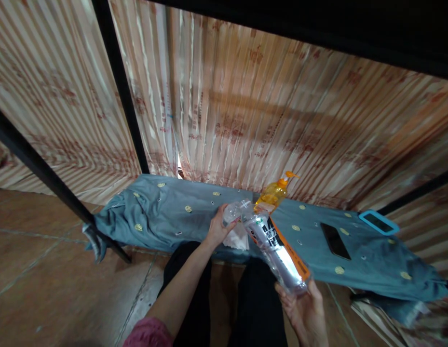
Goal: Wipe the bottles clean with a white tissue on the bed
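In my right hand is a clear plastic bottle with a silver, black and orange label. The hand grips it near its base, and the bottle slants with its neck up and to the left. My left hand is closed around a small clear plastic piece, perhaps a cup, right by the bottle's neck; whether the two touch I cannot tell. Just below that hand lies a white tissue on the cloth. Behind the bottle stands a pump bottle of yellow liquid with an orange pump top.
A grey-blue patterned cloth covers the narrow table. Toward its right lie a dark phone and a light-blue framed object. Striped curtains hang behind, and black poles rise at the left.
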### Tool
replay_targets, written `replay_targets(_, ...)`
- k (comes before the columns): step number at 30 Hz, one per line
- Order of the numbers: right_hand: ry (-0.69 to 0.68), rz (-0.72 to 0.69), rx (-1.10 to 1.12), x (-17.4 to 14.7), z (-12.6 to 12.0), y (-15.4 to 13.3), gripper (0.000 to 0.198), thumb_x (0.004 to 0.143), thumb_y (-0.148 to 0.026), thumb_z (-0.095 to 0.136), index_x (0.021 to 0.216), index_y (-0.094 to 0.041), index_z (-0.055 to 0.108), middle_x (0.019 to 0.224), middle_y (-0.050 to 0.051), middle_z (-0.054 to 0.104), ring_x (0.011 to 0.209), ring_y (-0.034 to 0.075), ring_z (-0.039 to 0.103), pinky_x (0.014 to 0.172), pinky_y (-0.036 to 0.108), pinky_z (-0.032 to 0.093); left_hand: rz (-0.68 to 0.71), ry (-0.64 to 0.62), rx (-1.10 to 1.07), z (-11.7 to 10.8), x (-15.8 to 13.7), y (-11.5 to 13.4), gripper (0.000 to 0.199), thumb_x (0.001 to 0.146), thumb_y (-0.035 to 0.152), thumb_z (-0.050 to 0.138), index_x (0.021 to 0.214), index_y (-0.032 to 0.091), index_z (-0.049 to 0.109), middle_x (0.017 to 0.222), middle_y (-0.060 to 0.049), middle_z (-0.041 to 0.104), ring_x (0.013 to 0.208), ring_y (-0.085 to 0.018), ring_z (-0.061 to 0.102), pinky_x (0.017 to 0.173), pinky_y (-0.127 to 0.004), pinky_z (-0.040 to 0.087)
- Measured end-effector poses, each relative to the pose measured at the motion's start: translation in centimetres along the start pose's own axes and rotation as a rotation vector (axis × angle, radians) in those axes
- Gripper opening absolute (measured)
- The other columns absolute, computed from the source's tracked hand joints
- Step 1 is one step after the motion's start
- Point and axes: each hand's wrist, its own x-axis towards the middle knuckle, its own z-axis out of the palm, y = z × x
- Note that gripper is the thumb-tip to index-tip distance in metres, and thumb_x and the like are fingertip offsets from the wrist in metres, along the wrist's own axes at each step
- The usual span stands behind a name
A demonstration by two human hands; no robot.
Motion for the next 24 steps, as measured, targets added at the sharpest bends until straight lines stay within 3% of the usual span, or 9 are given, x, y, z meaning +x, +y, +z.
replay_targets(7,0.002,-0.047,0.001,-0.6,1.4,-0.6,0.054,0.058,-0.043,0.082,0.104,-0.023,0.061,0.083,0.003,0.070,0.056,0.014,0.060,0.038,0.021,0.045,0.054,-0.009,0.003,0.1,0.2,0.2,0.064,0.078,0.032,0.066,0.136,0.017,0.041,0.137,-0.013,0.054,0.126,-0.027,0.052,0.108,-0.046,0.040)
replay_targets(13,0.014,-0.030,-0.073,-0.9,0.6,-1.3,0.052,0.063,-0.045,0.079,0.106,-0.024,0.061,0.085,0.004,0.071,0.056,0.017,0.064,0.042,0.025,0.050,0.099,-0.030,0.021,0.2,0.7,1.2,0.060,0.081,0.033,0.063,0.136,0.022,0.043,0.138,-0.009,0.053,0.127,-0.026,0.051,0.109,-0.044,0.039)
replay_targets(18,0.079,0.048,-0.127,-1.1,-0.7,-2.2,0.055,0.057,-0.043,0.084,0.103,-0.022,0.064,0.090,0.007,0.072,0.067,0.021,0.067,0.049,0.027,0.056,0.132,-0.026,0.044,0.6,2.3,2.5,0.039,0.081,0.024,0.061,0.119,0.019,0.057,0.128,-0.010,0.060,0.121,-0.025,0.054,0.106,-0.041,0.042)
replay_targets(24,0.071,0.086,-0.168,-1.5,-1.4,-3.0,0.058,0.052,-0.051,0.085,0.100,-0.022,0.067,0.094,0.010,0.073,0.062,0.019,0.066,0.048,0.026,0.056,0.087,0.006,0.034,1.3,3.2,3.1,0.027,0.079,0.016,0.059,0.106,0.020,0.062,0.110,-0.007,0.068,0.105,-0.023,0.063,0.098,-0.039,0.048)
